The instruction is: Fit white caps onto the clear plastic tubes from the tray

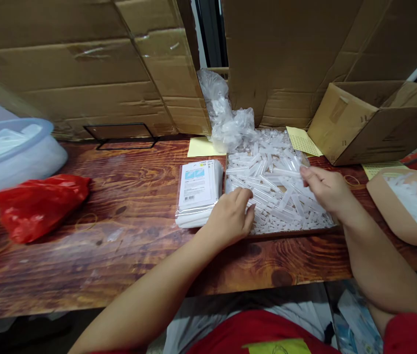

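A shallow tray (292,231) is heaped with translucent white plastic pieces (267,184), short tubes or strips. My right hand (324,189) is over the tray's right side, thumb and forefinger pinched on the end of a translucent plastic tube (285,172) that points left. At the left edge of the heap is my left hand (232,216), its fingers curled among the pieces; whether they grip one is hidden. Just left of that hand lies a stack of clear packets (199,189) with a printed white and blue card on top.
Cardboard sheets (94,69) stand behind the wooden table (120,260). Crumpled clear plastic bags (230,120) are behind the tray. At left are a red bag (42,204), a blue tub (16,162) and a black wire stand (120,135). A box (377,128) and beige bowl (388,211) stand right.
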Demonstrator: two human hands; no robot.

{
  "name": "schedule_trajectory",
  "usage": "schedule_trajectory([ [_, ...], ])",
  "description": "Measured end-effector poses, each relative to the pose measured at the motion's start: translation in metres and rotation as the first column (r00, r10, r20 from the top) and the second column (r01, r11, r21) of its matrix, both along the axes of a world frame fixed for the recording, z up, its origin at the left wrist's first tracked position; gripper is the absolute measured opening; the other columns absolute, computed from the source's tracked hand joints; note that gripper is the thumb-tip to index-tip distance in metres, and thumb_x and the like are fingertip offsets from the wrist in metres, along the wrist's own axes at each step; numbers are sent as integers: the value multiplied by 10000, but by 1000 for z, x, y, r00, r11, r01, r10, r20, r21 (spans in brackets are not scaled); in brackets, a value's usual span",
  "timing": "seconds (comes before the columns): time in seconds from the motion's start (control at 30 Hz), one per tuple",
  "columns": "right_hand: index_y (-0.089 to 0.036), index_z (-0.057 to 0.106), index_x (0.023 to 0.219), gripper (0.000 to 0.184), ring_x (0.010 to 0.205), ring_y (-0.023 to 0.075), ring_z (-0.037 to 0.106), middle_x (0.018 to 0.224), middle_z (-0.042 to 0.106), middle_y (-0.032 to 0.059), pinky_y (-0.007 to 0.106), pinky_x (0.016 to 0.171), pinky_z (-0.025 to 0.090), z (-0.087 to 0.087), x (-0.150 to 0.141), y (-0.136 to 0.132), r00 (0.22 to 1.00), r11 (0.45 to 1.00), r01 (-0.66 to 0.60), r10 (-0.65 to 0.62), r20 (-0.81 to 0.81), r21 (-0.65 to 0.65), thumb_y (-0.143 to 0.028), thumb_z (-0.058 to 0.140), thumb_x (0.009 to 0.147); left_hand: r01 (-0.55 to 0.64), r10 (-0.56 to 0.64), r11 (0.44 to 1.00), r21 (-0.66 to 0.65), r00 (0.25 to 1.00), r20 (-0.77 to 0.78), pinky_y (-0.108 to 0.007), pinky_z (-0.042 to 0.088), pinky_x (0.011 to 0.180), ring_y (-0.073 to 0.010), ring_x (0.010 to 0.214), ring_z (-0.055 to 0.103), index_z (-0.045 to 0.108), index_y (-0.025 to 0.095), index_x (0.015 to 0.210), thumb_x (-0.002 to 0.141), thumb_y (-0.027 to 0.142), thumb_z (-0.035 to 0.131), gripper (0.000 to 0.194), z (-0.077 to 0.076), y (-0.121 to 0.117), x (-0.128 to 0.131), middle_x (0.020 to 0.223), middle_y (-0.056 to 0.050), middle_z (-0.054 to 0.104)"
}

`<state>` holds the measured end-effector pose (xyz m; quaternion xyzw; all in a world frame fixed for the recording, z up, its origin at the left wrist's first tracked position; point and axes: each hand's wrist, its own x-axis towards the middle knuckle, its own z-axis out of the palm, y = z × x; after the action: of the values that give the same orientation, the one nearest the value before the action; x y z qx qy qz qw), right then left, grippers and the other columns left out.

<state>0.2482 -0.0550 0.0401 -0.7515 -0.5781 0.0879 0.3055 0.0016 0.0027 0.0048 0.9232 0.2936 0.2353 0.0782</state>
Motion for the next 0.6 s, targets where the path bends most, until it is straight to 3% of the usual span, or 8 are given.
schedule_trajectory([
  [0.07, -206, 649, 762, 501, 651, 226, 590, 677, 651, 77, 301, 564, 337, 1, 19, 7, 967, 985, 134, -105, 232, -112, -538, 333, 964, -6, -7, 998, -57, 973, -229, -399, 495, 765, -263, 834, 635, 571, 149, 899, 922, 240, 425, 173, 7, 0, -2, 881, -117, 642],
  [0.17, -201, 737, 926, 560, 750, 271, 651, 841, 722, 129, 320, 591, 379, -2, 30, 14, 907, 934, 185, -43, 418, -306, -552, 303, 975, -65, 29, 994, -84, 928, -372, -415, 498, 786, -293, 856, 652, 619, 133, 873, 889, 257, 478, 188, 14, -3, -7, 875, -139, 653],
  [0.27, -178, 753, 959, 628, 845, 291, 661, 957, 710, 162, 347, 656, 428, -3, 26, 19, 852, 955, 184, -35, 522, -235, -577, 268, 984, -123, 70, 988, -96, 898, -434, -435, 504, 775, -329, 849, 669, 659, 106, 893, 869, 278, 526, 218, 17, -4, -12, 864, -170, 676],
  [0.33, -162, 739, 972, 564, 906, 292, 651, 995, 694, 162, 362, 725, 451, -1, 21, 26, 832, 985, 111, -20, 554, -131, -526, 310, 993, -117, 56, 988, -104, 884, -463, -437, 508, 769, -333, 834, 679, 681, 102, 871, 862, 249, 531, 211, 17, -4, -13, 854, -175, 689],
  [0.4, -157, 722, 1001, 438, 949, 282, 637, 1023, 687, 149, 363, 786, 461, 2, 18, 41, 825, 993, -28, 87, 558, -113, -448, 394, 983, -85, 25, 991, -107, 881, -472, -426, 512, 760, -321, 824, 684, 695, 105, 852, 859, 200, 519, 200, 15, -3, -14, 847, -169, 693],
  [0.5, -150, 709, 1044, 309, 1018, 274, 610, 1062, 689, 142, 357, 854, 451, 4, 16, 75, 744, 948, -203, 313, 591, -246, -307, 456, 960, -36, -22, 992, -119, 895, -445, -409, 515, 748, -301, 815, 686, 698, 113, 838, 866, 150, 503, 200, 9, -2, -13, 844, -155, 688],
  [0.6, -171, 734, 1000, 248, 1068, 259, 593, 1035, 714, 117, 327, 877, 432, 0, 16, 110, 647, 872, -282, 480, 592, -400, -171, 507, 900, -30, -31, 989, -145, 917, -398, -400, 514, 756, -292, 832, 684, 691, 115, 858, 875, 151, 522, 173, 4, -2, -12, 869, -151, 688],
])
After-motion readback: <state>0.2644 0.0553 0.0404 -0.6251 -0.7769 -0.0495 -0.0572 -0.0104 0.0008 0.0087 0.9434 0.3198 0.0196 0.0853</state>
